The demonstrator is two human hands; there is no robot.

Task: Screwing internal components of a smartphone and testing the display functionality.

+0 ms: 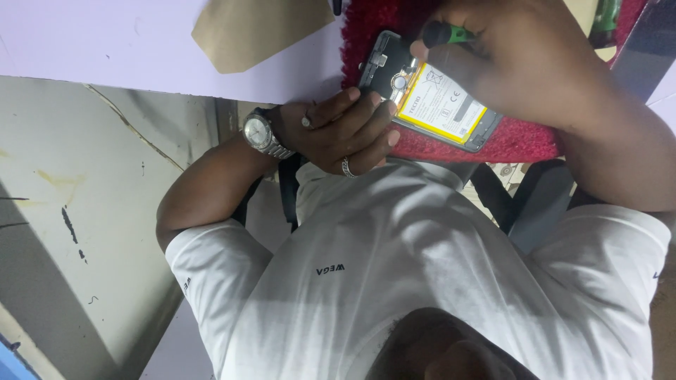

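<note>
My left hand (345,130) gripped the opened phone's (429,91) left edge on the red mat (521,141); my right hand (521,56) clenched a screwdriver (445,33) over it.

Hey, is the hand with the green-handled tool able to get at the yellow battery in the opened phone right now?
Probably yes. The right hand hovers right over the opened phone, the yellow battery lies uncovered, and the left hand grips only the phone's edge.
</note>
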